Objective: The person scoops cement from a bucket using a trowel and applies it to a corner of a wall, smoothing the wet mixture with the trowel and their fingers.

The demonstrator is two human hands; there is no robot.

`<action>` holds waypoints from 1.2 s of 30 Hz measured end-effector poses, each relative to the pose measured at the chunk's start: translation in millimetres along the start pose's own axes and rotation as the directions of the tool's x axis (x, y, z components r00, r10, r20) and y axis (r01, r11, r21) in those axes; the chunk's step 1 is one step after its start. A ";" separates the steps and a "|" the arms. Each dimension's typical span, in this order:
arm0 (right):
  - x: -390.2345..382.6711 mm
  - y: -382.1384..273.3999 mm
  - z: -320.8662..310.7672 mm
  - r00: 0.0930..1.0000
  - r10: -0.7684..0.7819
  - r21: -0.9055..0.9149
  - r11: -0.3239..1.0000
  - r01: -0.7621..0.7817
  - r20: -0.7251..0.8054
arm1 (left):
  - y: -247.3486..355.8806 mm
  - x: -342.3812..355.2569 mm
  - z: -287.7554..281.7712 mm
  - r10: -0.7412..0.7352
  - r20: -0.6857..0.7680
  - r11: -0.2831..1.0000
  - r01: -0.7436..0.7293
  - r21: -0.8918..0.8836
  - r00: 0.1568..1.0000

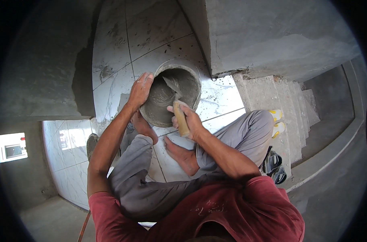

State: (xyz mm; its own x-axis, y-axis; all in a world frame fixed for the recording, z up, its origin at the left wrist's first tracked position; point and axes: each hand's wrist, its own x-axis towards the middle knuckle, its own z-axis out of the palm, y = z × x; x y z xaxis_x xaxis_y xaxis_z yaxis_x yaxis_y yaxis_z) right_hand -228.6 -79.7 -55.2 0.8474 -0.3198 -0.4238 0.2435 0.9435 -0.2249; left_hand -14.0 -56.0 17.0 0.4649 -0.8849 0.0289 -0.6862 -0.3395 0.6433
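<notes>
A round bucket (198, 86) stands on the tiled floor in front of me, its inside coated with wet grey mortar (161, 99). My left hand (141, 88) grips the bucket's left rim, fingers over the edge. In my right hand (187, 120) is the thick tan handle of a trowel (179, 115), fingers wrapped round it. The trowel's pointed metal blade (171, 84) reaches down into the bucket and is smeared with mortar. How deep its tip sits I cannot tell.
Mortar-spotted white marbled tiles (151, 24) lie under the bucket. Bare concrete stairs (290, 105) descend at the right, with yellow-and-white slippers (277, 123) and dark sandals (274, 163) beside my knee. A grey plastered wall (272, 36) stands at the upper right, another (42, 60) at the left.
</notes>
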 end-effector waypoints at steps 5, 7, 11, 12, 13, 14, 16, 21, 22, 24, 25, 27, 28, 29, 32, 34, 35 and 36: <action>-16.0 23.0 -1.4 0.986 0.155 -0.525 0.835 -0.164 -0.062 | -6.5 -4.7 0.4 0.094 -0.003 0.995 -0.094 0.021 0.996; -25.1 2.7 -11.5 0.984 0.155 -0.746 0.646 -0.164 -0.082 | -5.0 -8.6 -0.3 0.056 0.009 0.998 -0.056 0.013 0.998; -29.1 -43.5 -17.4 0.988 0.088 -0.991 0.042 -0.131 -0.127 | -0.6 -8.7 1.3 0.063 0.006 0.998 -0.063 0.026 0.998; -29.2 -45.0 -10.9 0.989 0.082 -0.991 0.039 -0.129 -0.125 | -0.1 -7.1 1.0 0.068 0.003 0.997 -0.068 0.024 0.998; -28.8 -43.7 -6.3 0.999 0.006 -0.979 0.202 -0.036 -0.036 | 5.6 -6.7 2.1 0.082 0.021 0.995 -0.083 0.048 0.996; -27.4 -41.9 -1.3 0.996 -0.084 -0.933 0.353 0.068 0.041 | 10.8 -6.4 3.2 0.096 0.039 0.993 -0.099 0.072 0.995; -21.4 -36.5 7.3 0.999 -0.010 -0.818 0.574 -0.035 -0.050 | 17.9 -3.0 5.3 0.101 0.063 0.990 -0.106 0.089 0.993; -22.7 -39.2 -6.1 0.996 -0.033 -0.996 0.040 0.080 0.078 | 8.0 1.7 1.3 0.098 0.059 0.991 -0.103 0.083 0.993; -31.1 -52.1 -2.6 0.994 0.097 -0.997 -0.053 -0.050 -0.055 | 5.0 2.2 -1.3 0.074 0.057 0.995 -0.078 0.068 0.996; -21.7 -52.0 -20.8 0.996 0.082 -0.994 -0.104 -0.019 -0.028 | 0.3 4.1 -0.1 0.051 0.055 0.997 -0.054 0.051 0.997; -22.4 -50.4 -16.0 0.999 -0.016 -0.999 -0.029 0.036 0.036 | 0.2 3.2 -0.4 0.078 0.060 0.995 -0.081 0.059 0.995; -30.5 -58.0 13.4 0.999 -0.038 -0.968 0.250 -0.008 -0.018 | 6.7 -0.1 1.2 0.101 0.061 0.992 -0.105 0.065 0.993; -26.7 -59.5 15.5 0.999 -0.041 -0.968 0.251 -0.007 -0.018 | 15.1 -0.7 4.2 0.112 0.073 0.989 -0.119 0.092 0.991; -22.9 -61.0 16.6 1.000 -0.013 -0.972 0.235 -0.020 -0.024 | 20.0 -0.8 5.4 0.123 0.085 0.984 -0.132 0.119 0.989; -19.7 -57.9 -0.2 1.000 0.023 -0.998 0.066 0.000 0.001 | 10.9 0.1 7.9 0.108 0.057 0.991 -0.112 0.072 0.993; -23.4 -58.6 -11.4 0.999 0.038 -0.995 -0.091 0.029 0.025 | 7.2 0.5 4.0 0.081 0.055 0.993 -0.085 0.080 0.995; -26.3 -59.5 -12.3 0.999 0.028 -0.994 -0.106 0.036 0.033 | 6.3 0.0 2.9 0.051 0.058 0.995 -0.056 0.088 0.997; -27.9 -60.5 -12.1 0.999 0.019 -0.992 -0.122 0.044 0.042 | 6.0 1.8 3.2 0.048 0.054 0.995 -0.053 0.086 0.997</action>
State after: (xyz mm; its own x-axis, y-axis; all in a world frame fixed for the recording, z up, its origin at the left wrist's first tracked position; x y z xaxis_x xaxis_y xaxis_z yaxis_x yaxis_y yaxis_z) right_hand -272.6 -128.9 -40.4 0.8709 -0.2979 -0.3908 -0.4602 -0.2154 -0.8613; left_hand -19.1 -60.7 18.5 0.4005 -0.9161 0.0188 -0.7555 -0.3185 0.5725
